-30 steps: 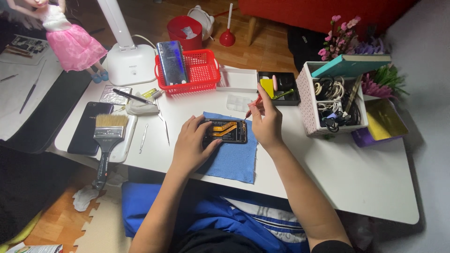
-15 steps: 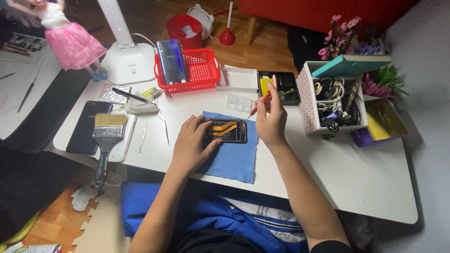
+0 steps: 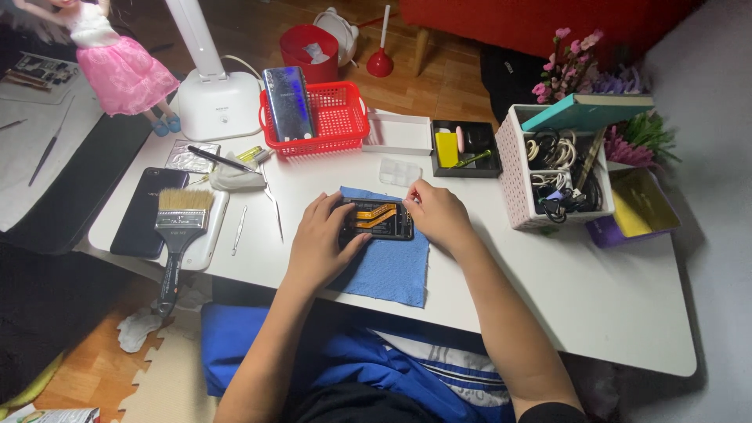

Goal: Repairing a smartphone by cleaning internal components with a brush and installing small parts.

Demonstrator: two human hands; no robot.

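While the opened phone (image 3: 374,220) is pinned flat on the blue cloth (image 3: 389,262), it is steadied by the left hand (image 3: 321,243), fingers wrapped over its near and left edges. At the phone's far right corner the right hand (image 3: 435,216) is pinched shut; whether a tool or small part is held there cannot be told. The back is already off, and orange ribbon cables are exposed between the two grips. Work inside looks underway, not finished: nothing removed lies on the cloth. Left of the holding hand, tweezers (image 3: 240,229) and a brush (image 3: 178,235) lie untouched. Beyond the pinch, a clear parts box (image 3: 400,171) waits.
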